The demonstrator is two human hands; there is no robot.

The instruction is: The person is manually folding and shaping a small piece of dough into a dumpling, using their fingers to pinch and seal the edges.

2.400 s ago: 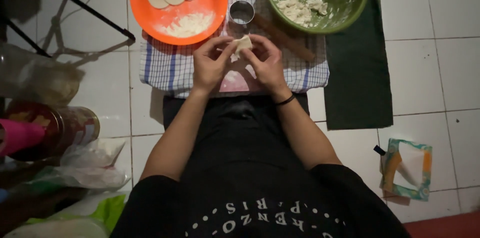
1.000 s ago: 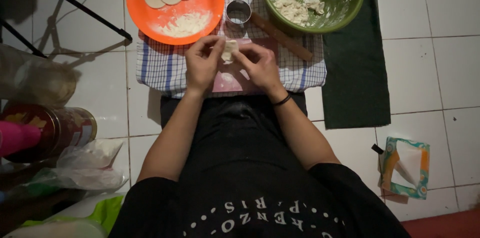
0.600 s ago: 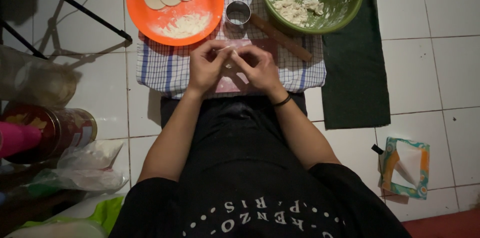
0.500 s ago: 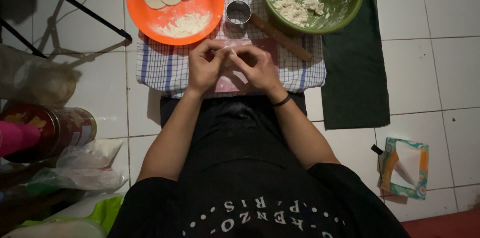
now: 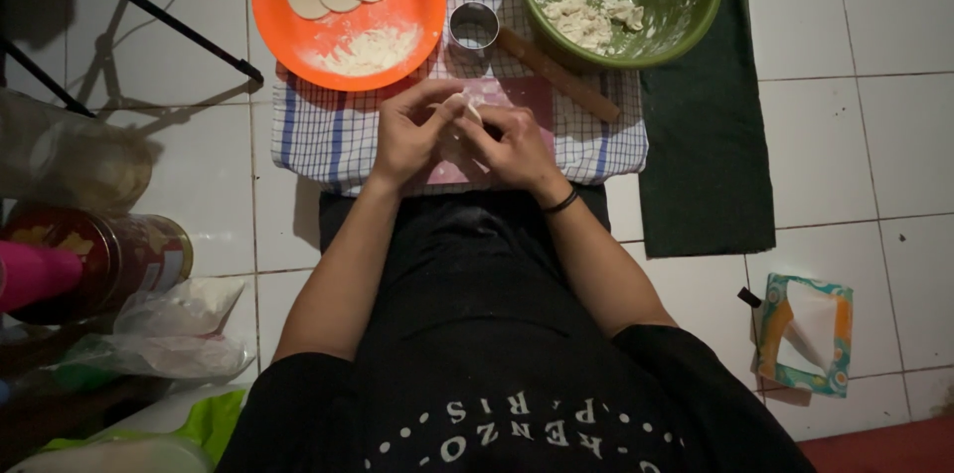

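Both hands had drawn closer together since a second before, the left hand [image 5: 409, 133] and right hand [image 5: 512, 143] pinching a small pale piece of dough [image 5: 463, 113] with fingers clamped on it, above the blue-checked cloth [image 5: 318, 130] below the orange round plate [image 5: 417, 6] and small metal ring cutter [image 5: 473, 27].

White tiled floor [image 5: 865, 135]; checked cloth [image 5: 328, 130], dark green mat [image 5: 706, 165], tissue box [image 5: 805, 334], red tin [image 5: 109, 259], perhaps.

Orange plate [image 5: 298, 26], green bowl [image 5: 686, 6], blue-checked white cloth [image 5: 328, 130].
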